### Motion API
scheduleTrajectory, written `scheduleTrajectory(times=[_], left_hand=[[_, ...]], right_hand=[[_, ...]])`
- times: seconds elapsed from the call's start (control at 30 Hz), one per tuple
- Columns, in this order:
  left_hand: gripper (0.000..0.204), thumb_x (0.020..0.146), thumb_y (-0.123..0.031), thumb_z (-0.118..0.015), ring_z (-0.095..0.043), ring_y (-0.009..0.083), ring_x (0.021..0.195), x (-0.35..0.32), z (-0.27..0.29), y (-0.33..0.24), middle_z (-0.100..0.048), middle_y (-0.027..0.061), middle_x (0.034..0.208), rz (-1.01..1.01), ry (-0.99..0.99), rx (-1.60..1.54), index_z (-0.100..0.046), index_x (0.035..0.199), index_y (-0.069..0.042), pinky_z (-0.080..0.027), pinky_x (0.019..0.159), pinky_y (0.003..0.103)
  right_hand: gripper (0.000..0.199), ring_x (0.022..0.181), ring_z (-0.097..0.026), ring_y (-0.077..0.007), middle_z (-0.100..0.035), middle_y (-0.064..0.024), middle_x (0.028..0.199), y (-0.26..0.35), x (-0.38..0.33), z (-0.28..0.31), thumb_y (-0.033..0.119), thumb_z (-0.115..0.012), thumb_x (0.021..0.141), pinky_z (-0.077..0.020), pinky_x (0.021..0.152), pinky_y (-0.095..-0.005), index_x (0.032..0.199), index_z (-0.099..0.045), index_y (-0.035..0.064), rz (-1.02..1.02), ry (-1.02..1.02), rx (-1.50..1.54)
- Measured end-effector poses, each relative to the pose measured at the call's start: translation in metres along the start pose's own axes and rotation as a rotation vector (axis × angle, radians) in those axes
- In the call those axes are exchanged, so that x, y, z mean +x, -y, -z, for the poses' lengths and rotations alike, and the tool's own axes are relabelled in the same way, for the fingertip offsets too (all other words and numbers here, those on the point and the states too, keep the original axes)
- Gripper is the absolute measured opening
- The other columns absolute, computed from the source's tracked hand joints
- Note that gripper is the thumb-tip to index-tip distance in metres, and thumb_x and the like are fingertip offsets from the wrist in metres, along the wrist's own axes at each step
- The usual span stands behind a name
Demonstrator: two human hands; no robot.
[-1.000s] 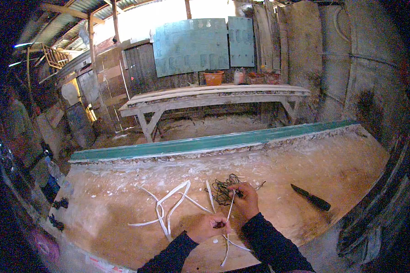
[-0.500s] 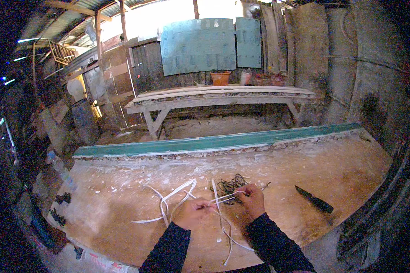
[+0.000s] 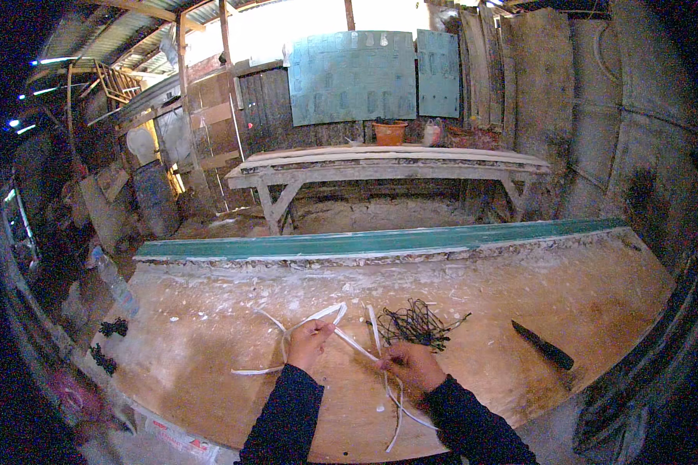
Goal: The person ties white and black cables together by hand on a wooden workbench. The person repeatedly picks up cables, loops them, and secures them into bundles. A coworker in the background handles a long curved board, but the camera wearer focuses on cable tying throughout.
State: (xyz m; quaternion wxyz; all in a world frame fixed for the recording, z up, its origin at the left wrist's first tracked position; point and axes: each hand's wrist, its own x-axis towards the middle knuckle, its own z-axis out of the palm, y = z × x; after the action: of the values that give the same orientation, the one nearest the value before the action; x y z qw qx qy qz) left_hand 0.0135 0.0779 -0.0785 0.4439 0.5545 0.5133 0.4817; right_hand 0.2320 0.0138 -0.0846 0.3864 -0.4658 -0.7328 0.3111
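One white strip (image 3: 355, 344), lower centre.
My left hand (image 3: 309, 342) and right hand (image 3: 412, 366) pinch it, both closed; black cords (image 3: 417, 322) lie lower right of centre.

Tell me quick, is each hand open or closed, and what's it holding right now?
Left hand: closed, pinching a white strip.
Right hand: closed, pinching the white strip too, farther along.
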Motion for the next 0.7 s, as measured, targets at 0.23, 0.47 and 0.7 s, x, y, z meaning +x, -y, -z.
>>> scheduleTrajectory(times=[0.23,0.47,0.7], left_hand=[[0.021,0.076,-0.024,-0.062,-0.041,0.0051,0.044,0.004,-0.004,0.009,-0.049,-0.0013,0.057,-0.043,-0.080,0.051,-0.059,0.076,-0.003,-0.033,0.040,0.020],[0.019,0.076,-0.021,-0.061,-0.047,0.0076,0.056,0.010,-0.013,0.025,-0.056,0.0004,0.065,-0.090,0.037,-0.021,-0.061,0.080,-0.002,-0.038,0.049,0.021],[0.019,0.071,-0.010,-0.060,-0.051,0.0174,0.081,-0.012,-0.036,0.017,-0.053,0.0035,0.089,-0.335,0.335,0.225,-0.063,0.089,-0.012,-0.043,0.070,0.027]], right_hand=[[0.015,0.070,-0.052,-0.0106,-0.059,-0.0020,0.074,0.002,-0.002,-0.011,0.018,-0.058,0.076,-0.0421,0.062,-0.0252,0.083,-0.059,0.0049,-0.057,0.286,0.350],[0.011,0.069,-0.053,-0.0094,-0.059,-0.0023,0.073,-0.013,0.004,0.026,0.012,-0.056,0.078,-0.0422,0.064,-0.0251,0.079,-0.060,0.0014,-0.156,0.243,0.324],[0.016,0.067,-0.057,-0.0274,-0.059,-0.0109,0.073,-0.012,0.007,0.051,0.023,-0.059,0.073,-0.0454,0.062,-0.0336,0.077,-0.063,0.0075,-0.110,-0.373,-0.594]])
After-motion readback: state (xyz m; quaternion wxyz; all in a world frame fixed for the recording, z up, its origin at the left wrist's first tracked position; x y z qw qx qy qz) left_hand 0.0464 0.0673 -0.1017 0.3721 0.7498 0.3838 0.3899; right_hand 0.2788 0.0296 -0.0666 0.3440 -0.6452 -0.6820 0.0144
